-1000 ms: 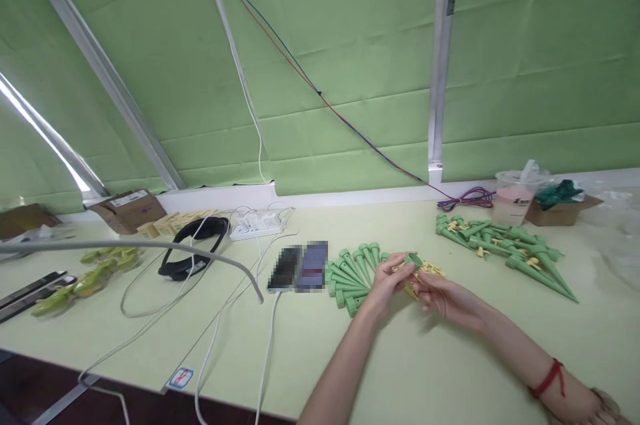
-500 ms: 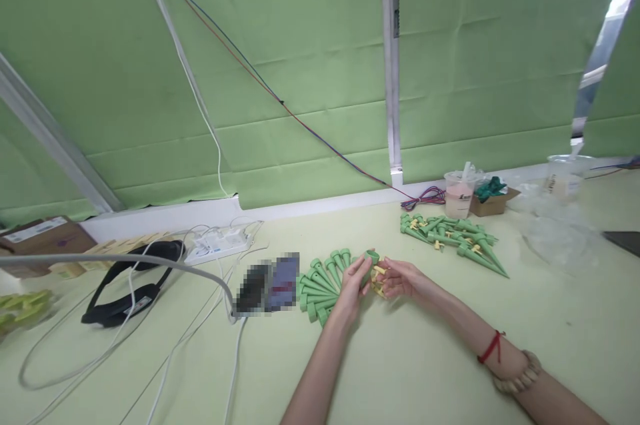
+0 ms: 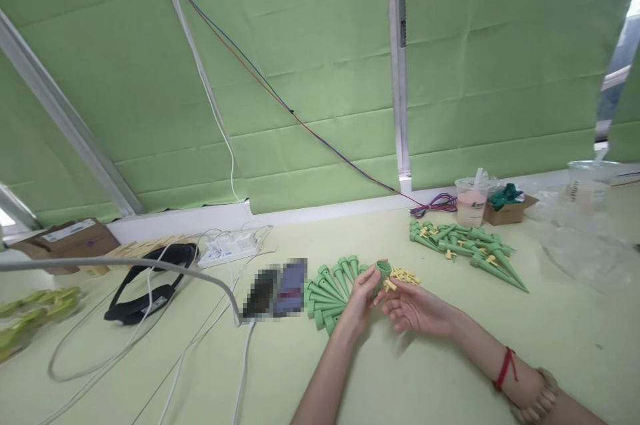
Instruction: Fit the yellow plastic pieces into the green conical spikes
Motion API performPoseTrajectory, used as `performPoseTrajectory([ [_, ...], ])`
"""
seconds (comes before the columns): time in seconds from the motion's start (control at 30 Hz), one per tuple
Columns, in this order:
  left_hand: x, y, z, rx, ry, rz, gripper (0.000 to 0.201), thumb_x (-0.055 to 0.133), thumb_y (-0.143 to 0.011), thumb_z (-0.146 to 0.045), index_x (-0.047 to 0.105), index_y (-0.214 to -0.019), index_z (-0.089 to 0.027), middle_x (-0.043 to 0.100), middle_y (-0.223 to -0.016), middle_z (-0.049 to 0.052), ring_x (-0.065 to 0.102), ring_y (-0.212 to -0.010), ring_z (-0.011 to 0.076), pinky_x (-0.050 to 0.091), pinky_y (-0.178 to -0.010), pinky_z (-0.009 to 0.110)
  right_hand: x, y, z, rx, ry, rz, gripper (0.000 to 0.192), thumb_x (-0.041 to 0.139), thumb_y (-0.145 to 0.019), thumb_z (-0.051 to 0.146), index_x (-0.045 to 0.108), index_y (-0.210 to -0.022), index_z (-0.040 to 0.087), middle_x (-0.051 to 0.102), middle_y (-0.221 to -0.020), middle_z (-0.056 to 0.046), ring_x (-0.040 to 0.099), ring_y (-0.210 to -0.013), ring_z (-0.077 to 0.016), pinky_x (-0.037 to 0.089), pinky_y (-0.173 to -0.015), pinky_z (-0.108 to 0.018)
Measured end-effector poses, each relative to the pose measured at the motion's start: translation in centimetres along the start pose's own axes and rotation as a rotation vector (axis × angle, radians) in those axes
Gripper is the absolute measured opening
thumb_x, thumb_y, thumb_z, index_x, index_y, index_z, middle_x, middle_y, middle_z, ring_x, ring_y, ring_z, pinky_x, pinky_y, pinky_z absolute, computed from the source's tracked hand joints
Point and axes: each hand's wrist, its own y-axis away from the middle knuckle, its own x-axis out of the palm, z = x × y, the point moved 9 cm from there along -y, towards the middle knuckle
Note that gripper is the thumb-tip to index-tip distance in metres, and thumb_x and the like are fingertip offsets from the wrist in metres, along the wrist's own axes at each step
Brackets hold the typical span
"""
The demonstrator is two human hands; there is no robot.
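My left hand (image 3: 364, 295) is closed around a green watering spike (image 3: 383, 267), its hollow round end facing up and its lower part hidden by my fingers. Close on the right, my right hand (image 3: 417, 306) pinches a small yellow valve piece (image 3: 389, 285) between thumb and fingertip, near the spike's side. Other yellow valve pieces (image 3: 406, 275) lie in a small pile just behind my right hand. Fanned out to the left of my left hand are several green spikes (image 3: 325, 291), lying on the table with their wide ends outward.
A heap of green spikes with yellow pieces (image 3: 460, 243) lies at the back right. Behind it stand a drink cup (image 3: 471, 203) and a small cardboard box (image 3: 506, 213). Cables, a power strip (image 3: 229, 249) and a black headset-like strap (image 3: 150, 285) occupy the left.
The view has shifted, so the scene sits a little further right. My right hand has drawn slightly down, uncovering the yellow pile, and the yellow piece now shows at its fingertips.
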Motion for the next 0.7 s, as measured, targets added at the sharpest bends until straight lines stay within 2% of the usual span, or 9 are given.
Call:
performPoseTrajectory([
  [0.13, 1.0, 0.3, -1.0, 0.057, -0.051, 0.078, 0.043, 0.072, -0.065, -0.046, 0.070, -0.097, -0.017, 0.059, -0.079, 0.003, 0.033, -0.048, 0.0018, 0.016, -0.041, 0.018, -1.2, 0.3, 0.9, -0.114, -0.004, -0.115, 0.017, 0.060, -0.084, 0.027, 0.062, -0.077, 0.012, 0.063, -0.064, 0.001, 0.061, -0.053, -0.0059, 0.052, -0.059, -0.017],
  [0.23, 1.2, 0.6, -1.7, 0.097, -0.139, 0.064, 0.045, 0.070, -0.067, -0.045, 0.069, -0.102, -0.018, 0.059, -0.092, 0.005, 0.031, -0.047, 0.0004, 0.016, -0.040, 0.019, -1.9, 0.9, 2.3, -0.201, 0.204, -0.235, 0.018, 0.070, -0.075, 0.030, 0.064, -0.075, 0.013, 0.063, -0.067, 0.001, 0.059, -0.055, -0.0063, 0.053, -0.060, -0.018],
  [0.33, 0.8, 0.7, -1.9, 0.141, -0.196, -0.022, 0.046, 0.073, -0.063, -0.044, 0.071, -0.101, -0.019, 0.056, -0.104, 0.007, 0.040, -0.052, 0.0023, 0.027, -0.044, 0.018, -2.2, 1.9, 4.3, -0.320, 0.573, -0.388, 0.029, 0.075, -0.066, 0.041, 0.067, -0.072, 0.013, 0.065, -0.071, -0.003, 0.059, -0.056, -0.0106, 0.053, -0.060, -0.024],
  [0.43, 0.3, 0.7, -1.7, 0.220, -0.251, -0.127, 0.043, 0.076, -0.060, -0.040, 0.072, -0.097, -0.019, 0.055, -0.105, 0.008, 0.054, -0.075, 0.0127, 0.041, -0.063, 0.022, -2.3, 3.6, 6.5, -0.521, 0.906, -0.614, 0.030, 0.075, -0.061, 0.045, 0.068, -0.067, 0.017, 0.066, -0.068, -0.005, 0.061, -0.063, -0.0186, 0.052, -0.059, -0.028],
  [0.5, 0.1, 0.8, -1.4, 0.289, -0.270, -0.188, 0.039, 0.072, -0.065, -0.042, 0.072, -0.097, -0.019, 0.056, -0.101, 0.008, 0.054, -0.087, 0.0174, 0.042, -0.075, 0.026, -2.4, 4.0, 6.9, -0.593, 0.981, -0.666, 0.030, 0.074, -0.061, 0.046, 0.067, -0.065, 0.018, 0.066, -0.067, -0.005, 0.061, -0.063, -0.0197, 0.051, -0.058, -0.029],
  [0.57, 0.1, 0.8, -1.1, 0.360, -0.308, -0.221, 0.035, 0.066, -0.071, -0.043, 0.072, -0.098, -0.020, 0.056, -0.098, 0.008, 0.053, -0.096, 0.0198, 0.040, -0.084, 0.028, -3.2, 3.5, 6.2, -0.543, 0.902, -0.628, 0.034, 0.073, -0.062, 0.049, 0.063, -0.063, 0.017, 0.064, -0.064, -0.004, 0.060, -0.059, -0.0177, 0.051, -0.056, -0.028],
  [0.7, 0.2, 0.9, -0.2, 0.409, -0.349, -0.267, 0.035, 0.057, -0.080, -0.044, 0.069, -0.099, -0.018, 0.054, -0.096, 0.008, 0.052, -0.096, 0.0198, 0.040, -0.085, 0.030, -5.2, 1.6, 3.3, -0.230, 0.604, -0.467, 0.042, 0.064, -0.070, 0.057, 0.062, -0.069, 0.015, 0.063, -0.065, -0.005, 0.060, -0.054, -0.0152, 0.054, -0.055, -0.030],
])
